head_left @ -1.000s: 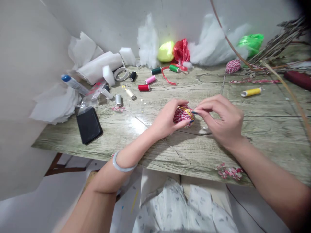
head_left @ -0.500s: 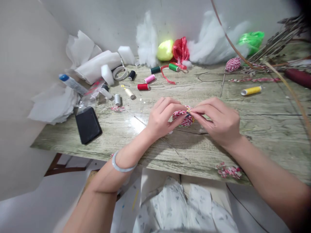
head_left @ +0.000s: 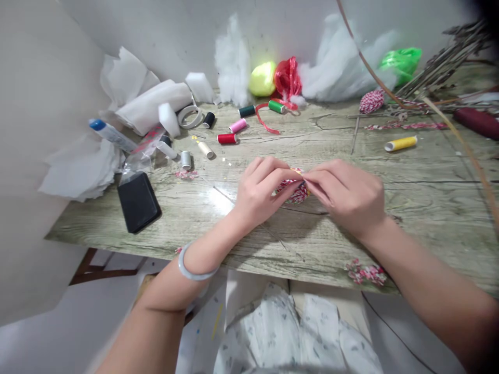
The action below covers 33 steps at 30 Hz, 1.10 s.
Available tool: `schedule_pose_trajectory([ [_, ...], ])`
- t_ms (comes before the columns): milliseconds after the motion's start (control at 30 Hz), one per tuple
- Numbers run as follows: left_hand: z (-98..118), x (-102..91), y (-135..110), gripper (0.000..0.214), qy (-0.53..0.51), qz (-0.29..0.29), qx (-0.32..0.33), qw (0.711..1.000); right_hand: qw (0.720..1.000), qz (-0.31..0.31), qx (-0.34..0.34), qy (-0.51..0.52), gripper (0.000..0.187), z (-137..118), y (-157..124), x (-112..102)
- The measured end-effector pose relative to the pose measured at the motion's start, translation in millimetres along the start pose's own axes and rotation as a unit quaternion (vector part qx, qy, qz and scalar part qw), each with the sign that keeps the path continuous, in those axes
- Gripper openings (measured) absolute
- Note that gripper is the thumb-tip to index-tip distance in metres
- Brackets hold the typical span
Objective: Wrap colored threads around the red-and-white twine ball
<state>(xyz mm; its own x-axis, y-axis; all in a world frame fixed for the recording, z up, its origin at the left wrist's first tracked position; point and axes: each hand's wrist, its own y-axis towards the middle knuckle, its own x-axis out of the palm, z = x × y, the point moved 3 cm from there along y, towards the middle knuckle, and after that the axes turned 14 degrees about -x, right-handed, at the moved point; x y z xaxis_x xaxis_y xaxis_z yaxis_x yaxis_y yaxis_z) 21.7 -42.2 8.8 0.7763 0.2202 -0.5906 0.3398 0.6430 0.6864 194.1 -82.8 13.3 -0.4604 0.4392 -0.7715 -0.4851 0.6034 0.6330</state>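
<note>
A small ball wound with red-and-white twine (head_left: 297,191) rests between both hands at the middle of the wooden table (head_left: 429,208). My left hand (head_left: 260,191) curls its fingers round the ball's left side and top. My right hand (head_left: 345,195) pinches at the ball's upper right with thumb and fingertips pressed together. Most of the ball is hidden under the fingers. A pale bangle (head_left: 193,267) sits on my left wrist.
Several thread spools lie behind the hands: red (head_left: 226,138), pink (head_left: 238,125), green (head_left: 276,106), yellow (head_left: 401,143). A black case (head_left: 138,201) lies at the left. White stuffing, paper, a second twine ball (head_left: 371,101), twigs and cane sit along the back and right.
Both hands closed in over the ball, covering more of it. The left fingers slid over its top and the right fingertips moved left onto it.
</note>
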Motion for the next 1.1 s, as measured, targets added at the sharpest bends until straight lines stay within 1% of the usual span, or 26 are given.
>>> schedule_pose_trajectory([
  [100,-0.1,0.2,-0.1,0.01,-0.012,0.011,0.008,1.0,1.0,0.001,0.013,0.015,0.016,0.4,-0.9,0.1],
  [300,-3.0,-0.6,-0.6,0.011,-0.007,0.025,0.016,1.0,0.997,0.008,-0.058,-0.051,0.016,-2.6,-2.4,0.2],
  [500,-1.6,-0.6,-1.2,0.01,0.028,0.034,0.05,0.998,0.99,0.043,-0.1,-0.088,0.011,-4.5,0.6,-2.0],
  [633,-1.0,-0.8,-1.6,0.009,0.046,0.033,0.056,0.997,0.986,0.052,-0.122,-0.105,0.007,-6.9,3.2,-3.4],
  [900,0.0,-2.6,-1.5,0.007,0.035,0.032,0.067,0.997,0.987,0.046,-0.121,-0.094,0.008,-5.7,2.8,-3.2],
  [1100,-0.4,-4.1,-1.1,0.008,0.028,0.035,0.064,0.997,0.987,0.054,-0.117,-0.093,0.007,-3.8,2.2,-3.5],
])
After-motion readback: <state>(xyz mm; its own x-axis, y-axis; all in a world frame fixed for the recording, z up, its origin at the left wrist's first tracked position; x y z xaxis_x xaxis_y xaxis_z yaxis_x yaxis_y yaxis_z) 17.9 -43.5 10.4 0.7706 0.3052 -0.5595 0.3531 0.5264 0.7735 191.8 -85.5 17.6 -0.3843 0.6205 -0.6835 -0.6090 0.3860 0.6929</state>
